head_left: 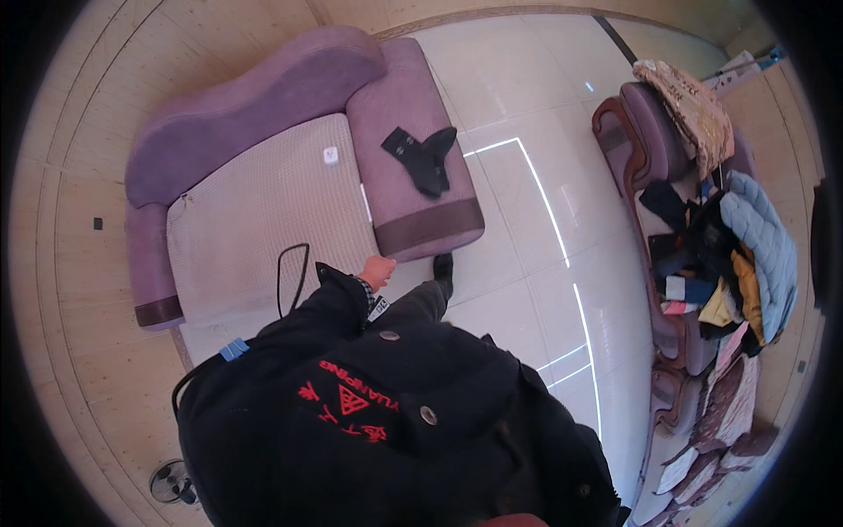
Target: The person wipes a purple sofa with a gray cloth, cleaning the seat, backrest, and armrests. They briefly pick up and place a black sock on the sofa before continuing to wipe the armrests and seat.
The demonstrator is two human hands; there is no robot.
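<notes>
My left hand hangs beside the front end of a purple sofa armrest, its fingers curled and nothing visible in them. Whether it touches the armrest I cannot tell. On top of that armrest lies a pair of black socks, loosely crossed. A small white square object rests on the beige textured seat cover. From my dark jacket, a black cable loops out over the seat; a blue clip sits at the shoulder. My right hand is out of view.
Across the pale tiled floor, a second purple sofa carries heaped clothes, among them a light blue padded jacket. A patterned cushion leans there. My dark shoe stands near the armrest. A round fan-like object is at lower left.
</notes>
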